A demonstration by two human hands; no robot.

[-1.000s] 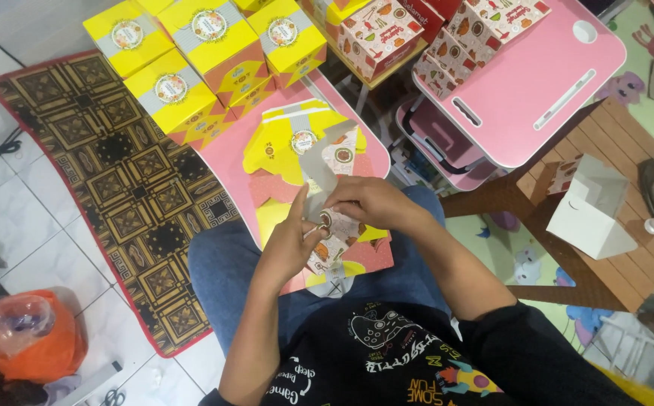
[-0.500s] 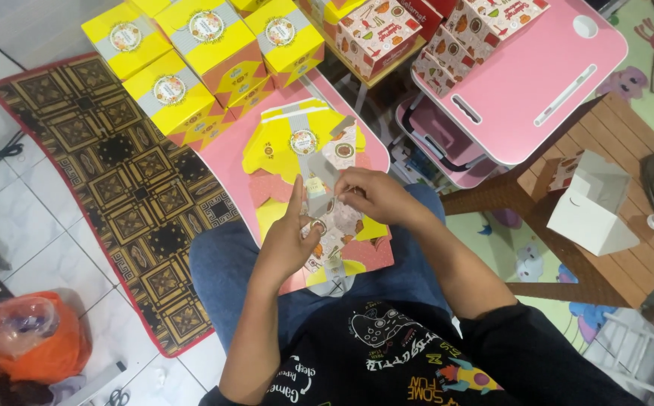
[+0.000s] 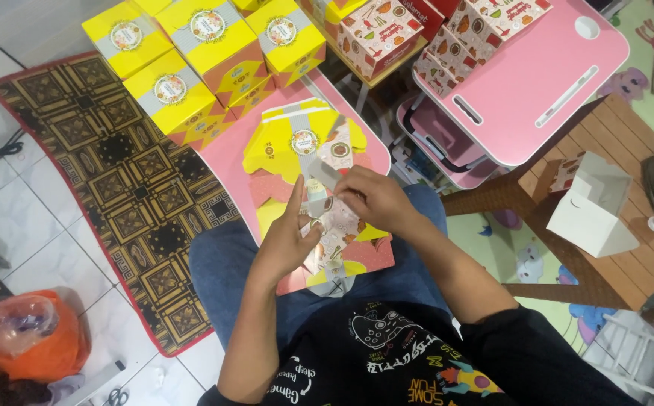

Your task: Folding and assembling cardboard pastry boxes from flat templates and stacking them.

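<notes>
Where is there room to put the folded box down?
The pink tabletop is bare right of the patterned boxes. The rug is open below the yellow boxes. The lap is crowded with flat cards under both hands.

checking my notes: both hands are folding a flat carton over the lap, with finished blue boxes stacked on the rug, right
Not quite: the finished boxes by the rug are yellow, not blue, as the head view shows. Both the left hand and right hand do work the flat carton over the lap.

Home floor, patterned rug, tiles, child's pink desk, stacked gift boxes
</notes>
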